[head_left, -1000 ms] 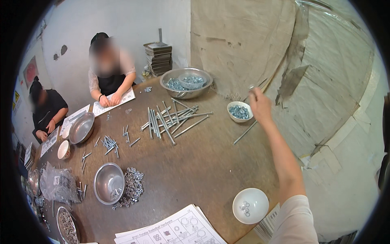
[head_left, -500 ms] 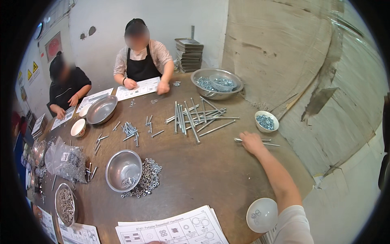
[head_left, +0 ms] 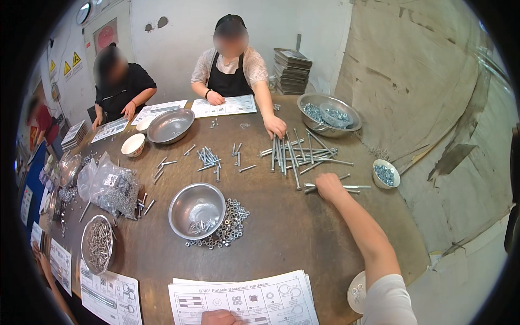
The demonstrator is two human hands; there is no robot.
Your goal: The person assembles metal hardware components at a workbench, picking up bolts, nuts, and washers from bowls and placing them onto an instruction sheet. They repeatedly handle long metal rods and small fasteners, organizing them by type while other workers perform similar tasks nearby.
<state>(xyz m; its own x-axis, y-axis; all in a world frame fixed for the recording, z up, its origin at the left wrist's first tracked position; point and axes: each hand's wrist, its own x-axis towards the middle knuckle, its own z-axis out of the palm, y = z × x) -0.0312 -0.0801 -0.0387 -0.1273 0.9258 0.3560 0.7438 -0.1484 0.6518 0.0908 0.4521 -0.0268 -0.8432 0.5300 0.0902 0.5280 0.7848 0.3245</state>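
Note:
My right hand (head_left: 329, 187) reaches far out over the table, its fingers closed round long silver bolts (head_left: 357, 187) that stick out on both sides of it. Just beyond lies a pile of similar long bolts (head_left: 298, 154). The near ends of that pile come close to my fingers. At the lower edge, part of my left hand (head_left: 220, 318) rests on a printed parts sheet (head_left: 254, 298) atop a small stack; its fingertips are not clearly visible. By my right forearm stands a white bowl (head_left: 356, 292) with a few rings, partly covered by my sleeve.
A co-worker's hand (head_left: 275, 127) touches the far end of the bolt pile. A steel bowl (head_left: 176, 216) stands beside loose nuts (head_left: 230, 225). Small bowl (head_left: 386, 174) and large basin (head_left: 346, 127) hold zinc-coloured parts. A bag of hardware (head_left: 116, 189) and oval dish of screws (head_left: 97, 246) lie left.
The view has swung left, shifting everything rightward in it. My right hand has moved left toward the bolt pile. More of my left hand shows. The co-worker's hand has reached onto the pile.

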